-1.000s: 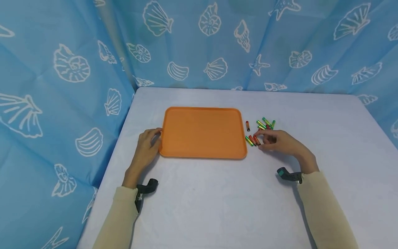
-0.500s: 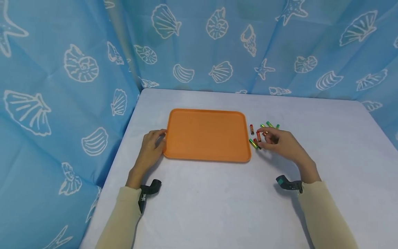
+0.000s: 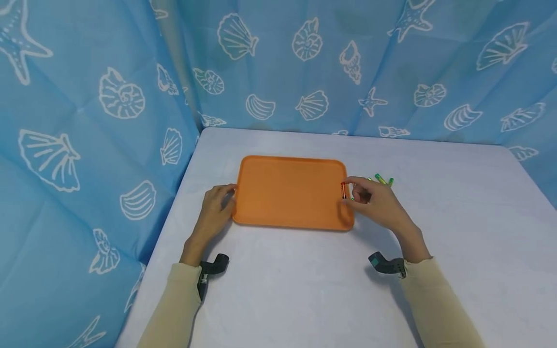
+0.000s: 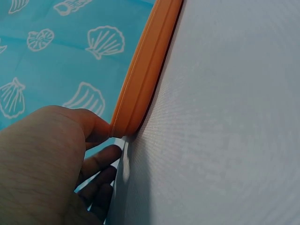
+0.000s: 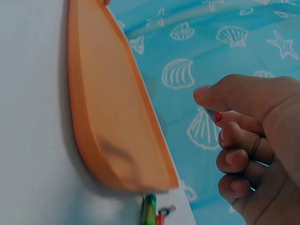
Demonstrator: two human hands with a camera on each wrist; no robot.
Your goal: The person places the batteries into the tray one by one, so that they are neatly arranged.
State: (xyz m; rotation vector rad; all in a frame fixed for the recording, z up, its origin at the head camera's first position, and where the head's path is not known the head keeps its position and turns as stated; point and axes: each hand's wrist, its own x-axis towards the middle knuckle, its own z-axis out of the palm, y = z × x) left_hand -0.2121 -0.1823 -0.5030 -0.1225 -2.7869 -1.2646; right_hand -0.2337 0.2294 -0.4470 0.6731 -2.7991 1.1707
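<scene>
Between thumb and index finger, my right hand (image 3: 372, 198) pinches a small red battery (image 3: 343, 190), over the right rim of the orange tray (image 3: 291, 193). In the right wrist view the battery (image 5: 213, 115) is mostly hidden by the fingertips. My left hand (image 3: 215, 209) touches the tray's left edge with thumb and index finger; in the left wrist view the thumb tip meets the rim (image 4: 136, 93) while the other fingers hang relaxed. Beyond my right hand lie green batteries (image 3: 381, 179), partly covered by it. A green battery (image 5: 149, 208) also shows below the tray corner in the right wrist view.
A white cloth (image 3: 287, 280) covers the table. Blue shell-print curtains (image 3: 278, 72) rise behind and along the left side. Black wrist cameras (image 3: 387, 264) stick out inward from both wrists.
My right hand has picked the red battery up from the pile and carried it left over the tray's rim. My left hand stays at the tray's edge. The head view has shifted slightly.
</scene>
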